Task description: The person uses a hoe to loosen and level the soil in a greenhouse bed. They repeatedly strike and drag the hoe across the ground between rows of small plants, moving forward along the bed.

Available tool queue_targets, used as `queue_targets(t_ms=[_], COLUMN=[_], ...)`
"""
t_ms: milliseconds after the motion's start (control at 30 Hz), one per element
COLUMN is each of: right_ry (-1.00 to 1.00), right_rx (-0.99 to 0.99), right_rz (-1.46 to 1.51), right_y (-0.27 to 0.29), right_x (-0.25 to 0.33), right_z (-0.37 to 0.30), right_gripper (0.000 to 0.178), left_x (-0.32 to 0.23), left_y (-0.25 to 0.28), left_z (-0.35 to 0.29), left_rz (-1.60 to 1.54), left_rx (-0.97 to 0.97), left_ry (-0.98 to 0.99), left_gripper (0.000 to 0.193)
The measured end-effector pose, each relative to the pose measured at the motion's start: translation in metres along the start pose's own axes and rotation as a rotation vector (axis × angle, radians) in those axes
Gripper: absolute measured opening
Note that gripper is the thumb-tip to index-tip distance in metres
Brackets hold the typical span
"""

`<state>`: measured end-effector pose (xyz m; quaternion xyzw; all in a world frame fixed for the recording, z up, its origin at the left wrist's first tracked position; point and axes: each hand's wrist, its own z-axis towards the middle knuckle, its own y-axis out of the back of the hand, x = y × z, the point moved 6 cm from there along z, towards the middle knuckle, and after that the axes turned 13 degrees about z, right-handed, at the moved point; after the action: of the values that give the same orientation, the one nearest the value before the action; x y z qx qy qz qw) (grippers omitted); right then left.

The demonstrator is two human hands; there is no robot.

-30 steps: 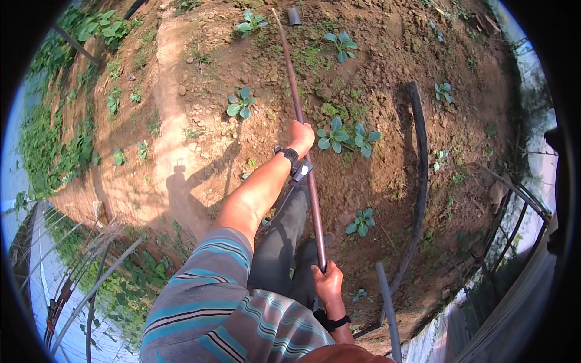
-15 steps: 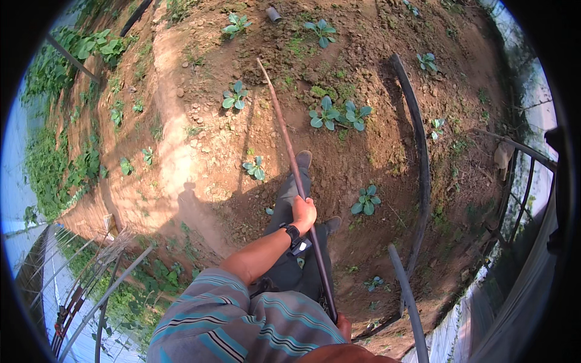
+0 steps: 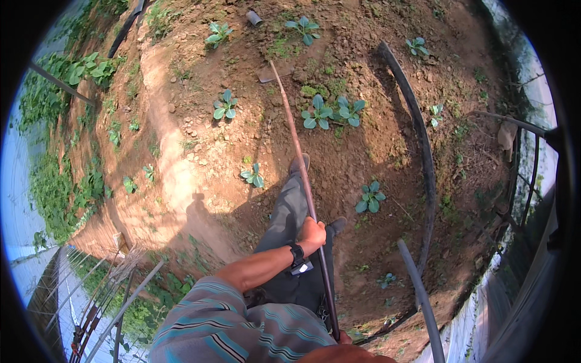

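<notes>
Bright daylight falls unevenly over the ground, strongest on the pale dirt path [image 3: 163,145], which glares almost white in places. The light seems to come from the right: a person's shadow [image 3: 197,213] stretches left onto the path, and a dark band lies along the left side of the black hose [image 3: 417,124]. The soil [image 3: 381,260] nearer the lower right sits in softer, browner shade. The plastic sheeting [image 3: 535,75] at right is washed out. The middle is fairly crisp, with the pole [image 3: 298,148] easy to make out, while the outer parts soften, bend and end in a black, blue-fringed circle.
</notes>
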<state>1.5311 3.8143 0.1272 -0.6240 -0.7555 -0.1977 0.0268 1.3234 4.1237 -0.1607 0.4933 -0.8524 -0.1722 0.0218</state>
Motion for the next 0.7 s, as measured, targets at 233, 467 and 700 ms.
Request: queue_targets(t_ms=[233,467,700], right_ry=[0.364,0.180,0.273], right_rx=[-0.060,-0.010,-0.051], right_rz=[-0.005,0.050,-0.041], right_y=[-0.115,-0.133,-0.075], right_x=[0.273,0.300,0.177], right_z=[0.195,0.186,0.098], right_gripper=[0.027,0.026,0.028], left_x=[-0.238,-0.233,-0.105], left_y=[0.211,0.221,0.107], left_z=[0.195,0.213,0.163], left_rz=[-0.085,0.063,0.085], left_rx=[-0.264,-0.357,-0.387], left_ry=[-0.269,-0.279,-0.261], left_gripper=[0.034,0.036,0.030])
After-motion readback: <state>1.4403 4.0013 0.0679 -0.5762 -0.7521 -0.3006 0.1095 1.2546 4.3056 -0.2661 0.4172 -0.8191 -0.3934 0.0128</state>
